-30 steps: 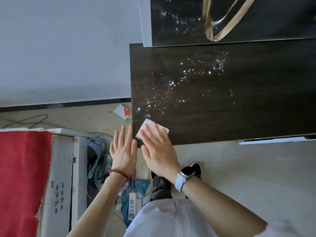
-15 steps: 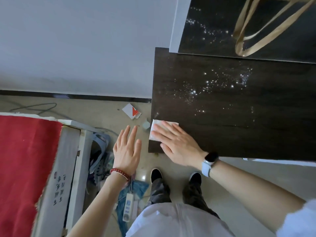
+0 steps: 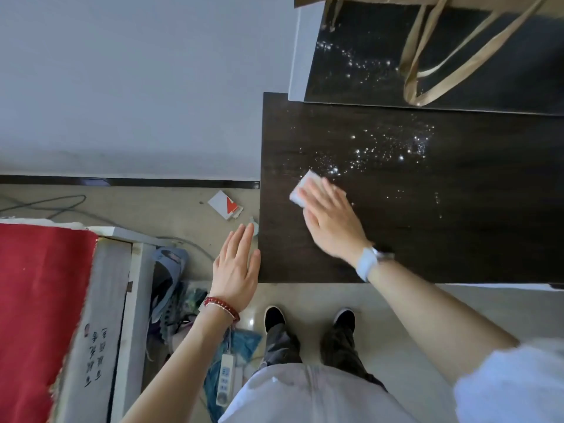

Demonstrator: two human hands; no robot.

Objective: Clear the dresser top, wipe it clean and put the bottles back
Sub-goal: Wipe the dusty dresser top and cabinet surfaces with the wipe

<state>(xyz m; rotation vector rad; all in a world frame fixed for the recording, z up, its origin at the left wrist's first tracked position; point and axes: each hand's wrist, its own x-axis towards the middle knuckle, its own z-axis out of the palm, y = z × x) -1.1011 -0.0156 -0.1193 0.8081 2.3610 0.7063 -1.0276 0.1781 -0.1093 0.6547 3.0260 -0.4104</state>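
Observation:
The dark wooden dresser top (image 3: 427,239) fills the right half of the view, with glinting wet droplets (image 3: 381,151) scattered across its middle. My right hand (image 3: 331,221) lies flat with straight fingers on a folded white tissue (image 3: 300,189), pressing it onto the dresser's left part just below the droplets. My left hand (image 3: 236,267) hovers with straight fingers beside the dresser's left edge, holding nothing. No bottles are in view.
A mirror (image 3: 457,56) stands at the dresser's back, reflecting tan bag straps (image 3: 427,74). Left of the dresser, on the floor, lie a small white and red card (image 3: 225,204), cables, a power strip (image 3: 225,378) and clutter. A red-covered crate (image 3: 45,315) stands at left.
My right hand has slid the tissue from the dresser's front left corner up and rightwards toward the droplets. My left hand stays flat beside the edge. The view has shifted.

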